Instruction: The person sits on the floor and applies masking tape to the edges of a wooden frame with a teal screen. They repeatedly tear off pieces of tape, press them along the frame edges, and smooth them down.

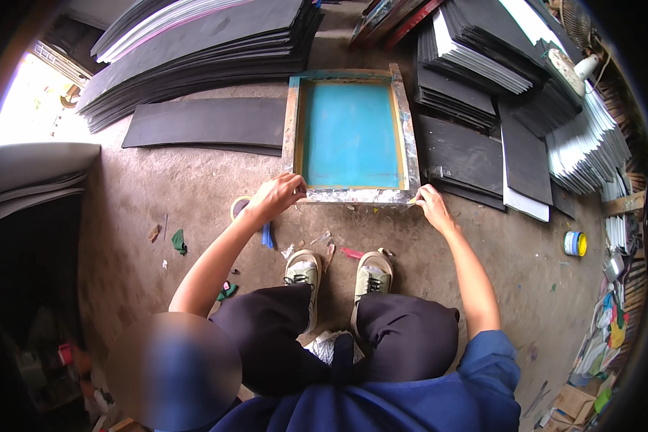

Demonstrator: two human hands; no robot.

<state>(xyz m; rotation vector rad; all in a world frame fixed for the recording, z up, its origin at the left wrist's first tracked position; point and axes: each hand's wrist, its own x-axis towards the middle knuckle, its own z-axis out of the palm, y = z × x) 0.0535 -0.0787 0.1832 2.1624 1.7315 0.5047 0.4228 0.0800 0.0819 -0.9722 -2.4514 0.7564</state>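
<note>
Over the concrete floor (137, 230) there's a wooden frame (356, 196), blotched with paint around a turquoise panel (351, 135), its right bar (406, 129) jutting past the far edge, whether quite flat I can't tell.

Floor (129, 266): brown-grey, stained. Lying directly on it: long black board (205, 124), far left; black sheets (462, 153), far right; tape roll (233, 209), partly hidden; green scrap (178, 242); blue strip (267, 236); red strip (352, 253) between the shoes (373, 275). Yellow-and-blue can (574, 243), right. Contact beneath blue framed screen (350, 133) not visible.
</note>
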